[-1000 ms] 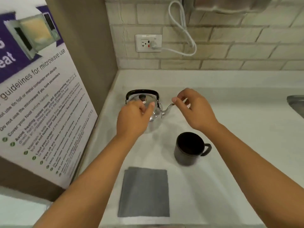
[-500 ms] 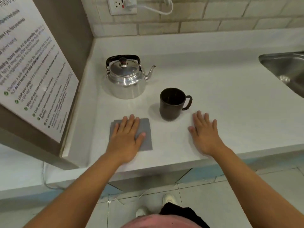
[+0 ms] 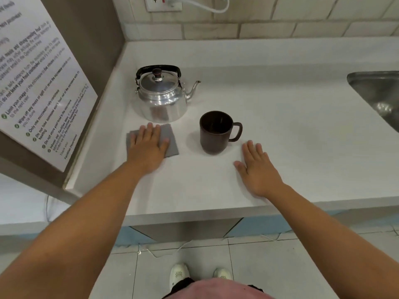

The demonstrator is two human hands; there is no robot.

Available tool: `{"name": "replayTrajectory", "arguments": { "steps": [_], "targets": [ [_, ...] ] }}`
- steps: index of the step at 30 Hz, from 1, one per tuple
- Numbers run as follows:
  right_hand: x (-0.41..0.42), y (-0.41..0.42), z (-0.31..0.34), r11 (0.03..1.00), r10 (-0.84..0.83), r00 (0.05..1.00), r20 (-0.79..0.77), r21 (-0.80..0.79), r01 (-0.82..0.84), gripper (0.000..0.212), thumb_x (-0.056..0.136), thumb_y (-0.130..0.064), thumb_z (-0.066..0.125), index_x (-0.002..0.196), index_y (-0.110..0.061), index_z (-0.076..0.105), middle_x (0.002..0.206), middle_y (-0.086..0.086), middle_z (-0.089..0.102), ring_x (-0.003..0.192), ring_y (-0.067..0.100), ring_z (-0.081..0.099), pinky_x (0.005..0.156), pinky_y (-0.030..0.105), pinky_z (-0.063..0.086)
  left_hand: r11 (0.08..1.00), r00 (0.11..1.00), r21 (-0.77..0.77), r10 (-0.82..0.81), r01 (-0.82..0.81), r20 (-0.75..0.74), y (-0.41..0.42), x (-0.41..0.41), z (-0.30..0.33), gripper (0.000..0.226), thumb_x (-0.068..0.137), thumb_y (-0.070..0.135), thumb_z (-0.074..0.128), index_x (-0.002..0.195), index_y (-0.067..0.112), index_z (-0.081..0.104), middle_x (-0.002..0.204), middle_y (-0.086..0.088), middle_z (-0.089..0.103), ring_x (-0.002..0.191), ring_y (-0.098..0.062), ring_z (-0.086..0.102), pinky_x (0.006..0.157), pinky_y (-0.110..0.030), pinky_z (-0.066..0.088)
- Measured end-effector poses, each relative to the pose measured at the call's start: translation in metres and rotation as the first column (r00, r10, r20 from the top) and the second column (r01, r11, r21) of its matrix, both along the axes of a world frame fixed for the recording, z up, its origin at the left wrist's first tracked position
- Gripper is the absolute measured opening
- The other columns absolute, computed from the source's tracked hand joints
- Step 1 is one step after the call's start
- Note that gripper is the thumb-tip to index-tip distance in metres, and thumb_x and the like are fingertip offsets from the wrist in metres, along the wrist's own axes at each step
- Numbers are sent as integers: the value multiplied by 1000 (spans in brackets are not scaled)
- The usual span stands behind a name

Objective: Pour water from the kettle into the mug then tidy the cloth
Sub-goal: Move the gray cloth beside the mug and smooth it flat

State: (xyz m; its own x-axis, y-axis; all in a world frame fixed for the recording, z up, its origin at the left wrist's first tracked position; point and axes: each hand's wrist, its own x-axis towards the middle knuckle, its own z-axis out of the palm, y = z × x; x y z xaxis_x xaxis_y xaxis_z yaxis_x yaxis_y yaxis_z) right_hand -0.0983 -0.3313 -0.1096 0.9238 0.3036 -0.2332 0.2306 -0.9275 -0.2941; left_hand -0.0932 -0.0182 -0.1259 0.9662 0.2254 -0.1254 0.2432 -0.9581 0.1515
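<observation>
A shiny metal kettle (image 3: 160,98) with a black handle stands on the white counter (image 3: 280,117), spout pointing right. A dark brown mug (image 3: 214,131) stands upright to its right front, handle to the right. A grey folded cloth (image 3: 171,139) lies flat in front of the kettle. My left hand (image 3: 148,147) rests flat on the cloth, fingers spread, covering most of it. My right hand (image 3: 258,169) lies flat on the bare counter just right of the mug, fingers apart, holding nothing.
A steel sink (image 3: 380,93) is sunk into the counter at the far right. A brown panel with a printed notice (image 3: 36,83) walls off the left side. A brick wall with a socket and white cable (image 3: 164,3) runs behind. The counter's front edge is near my wrists.
One second ago both hands were up at the kettle. They came down flat, left onto the cloth, right beside the mug. Since half a second ago only the view has shifted slightly.
</observation>
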Motion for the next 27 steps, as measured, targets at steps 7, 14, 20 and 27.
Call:
{"name": "replayTrajectory", "arguments": {
  "steps": [7,14,20,27],
  "targets": [
    [2,-5,2,999,32,999,-7,32,-32,69,101,-46,22,153,-10,-5,163,7,-11,149,25,-13,120,35,-3,996,990,-30,-78,82,118,-76,-74,-7,65,100,51,15,155,17,6,163,-8,6,149,-26,1,119,-44,-1],
    [-2,-41,6,951,30,998,-57,310,-11,58,102,-35,33,153,-12,17,163,4,11,150,19,2,118,30,7,891,896,-119,-425,439,125,-173,-99,1,62,101,51,18,154,22,3,164,-3,0,148,-18,-9,117,-38,-9],
    [-12,-57,15,875,-129,988,82,478,75,44,102,-16,34,145,-6,38,151,15,41,140,25,35,107,16,19,813,872,-322,-480,485,100,-249,-20,18,55,102,24,35,153,10,17,161,-13,17,148,-28,3,120,-42,-2],
    [-28,-32,6,810,-59,998,24,585,34,55,102,-19,32,153,-11,12,162,9,17,148,23,17,120,35,16,694,900,-602,-160,395,406,-185,-47,29,23,91,12,56,106,18,73,104,2,73,95,-12,66,88,-32,52]
  ]
}}
